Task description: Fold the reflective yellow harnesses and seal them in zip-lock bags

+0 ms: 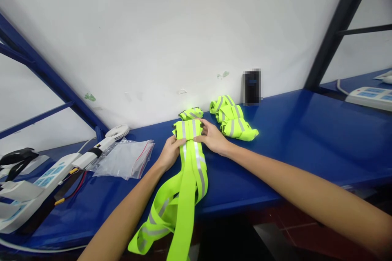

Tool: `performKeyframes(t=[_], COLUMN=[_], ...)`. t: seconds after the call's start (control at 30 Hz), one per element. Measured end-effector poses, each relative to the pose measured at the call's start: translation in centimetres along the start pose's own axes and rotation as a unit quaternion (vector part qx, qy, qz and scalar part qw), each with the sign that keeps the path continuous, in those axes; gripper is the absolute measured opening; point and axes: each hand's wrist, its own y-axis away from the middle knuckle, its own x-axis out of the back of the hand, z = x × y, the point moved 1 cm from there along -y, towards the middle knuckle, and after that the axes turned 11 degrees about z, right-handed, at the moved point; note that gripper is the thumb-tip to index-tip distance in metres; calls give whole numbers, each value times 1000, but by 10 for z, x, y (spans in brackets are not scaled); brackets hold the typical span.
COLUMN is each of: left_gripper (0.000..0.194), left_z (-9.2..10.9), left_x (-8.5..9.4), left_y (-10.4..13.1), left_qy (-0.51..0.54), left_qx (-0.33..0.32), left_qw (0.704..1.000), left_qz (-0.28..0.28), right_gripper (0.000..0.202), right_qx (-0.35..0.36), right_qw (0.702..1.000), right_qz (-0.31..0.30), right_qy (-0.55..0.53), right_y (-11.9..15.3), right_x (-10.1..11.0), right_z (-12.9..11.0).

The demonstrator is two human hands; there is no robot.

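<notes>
Between my two hands is a neon-yellow reflective strap (pixel 187 131) with grey stripes, its far end folded into a flat bundle on the blue table. My left hand (pixel 170 151) grips the bundle's left edge, thumb on top. From the right, my right hand (pixel 212 136) closes on the other edge, its thumb also on top and fingers partly behind. Long loose strap tails (pixel 186 195) run toward me and hang over the table's front edge. Just behind the bundle lies a smaller folded strap (pixel 191 113). Several rolled straps (pixel 234 119) sit in a row to the right.
Clear plastic zip bags (pixel 124 159) lie left of my left arm, beside a white handheld fan (pixel 118 131). Power strips (pixel 45 183) with cables are at the far left. A dark, pixelated object (pixel 252 87) leans on the wall. Another power strip (pixel 372 97) is far right.
</notes>
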Motion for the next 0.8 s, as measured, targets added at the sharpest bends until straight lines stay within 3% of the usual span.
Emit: performKeyframes(t=[0.1, 0.27, 0.47, 0.8], left_gripper=[47, 50, 44, 45], left_z=[-4, -5, -4, -5], left_x=[3, 8, 8, 7], left_y=[-3, -5, -7, -9], left_qy=[-32, -43, -16, -31], left_qx=[-11, -20, -73, -126], left_qw=[999, 999, 997, 991], left_qz=[-2, -12, 34, 35], right_gripper=[59, 60, 44, 38], right_qx=[12, -25, -71, -42], right_qw=[1000, 999, 997, 998], right_qz=[-1, -38, -36, -32], right_qy=[23, 5, 16, 20], right_y=[1, 6, 5, 5], right_x=[0, 0, -1, -7], right_z=[0, 2, 9, 8])
